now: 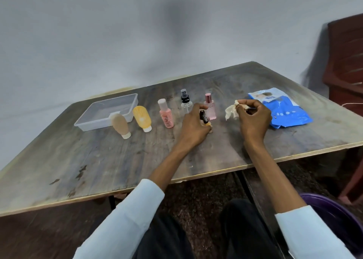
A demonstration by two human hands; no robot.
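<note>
As my left hand point(193, 124) gripped the small dark-capped amber bottle point(203, 118) low over the worn wooden table point(117, 170), tilted rather than upright, my right hand point(253, 119) pinched a crumpled cream wipe point(231, 111) just to its right. I judged the tilt the first risk: if the cap was loose, the contents could run onto my skin or the wood. The wipe hung loosely and could slip from my pinch. Just behind my left knuckles stood the pink glass perfume bottle with a rose cap point(210, 109) and the clear spray bottle with a black pump point(186, 102). A careless swing of the wrist could topple either. Farther right, the blue plastic wipe packet point(290, 115) lay flat, out of harm.

My palm hid most of the small bottle, so I could not tell whether it touched the table or whether its cap sat tight. A thin blue thing point(253, 108) at the tip of my right hand was too blurred to name.
</note>
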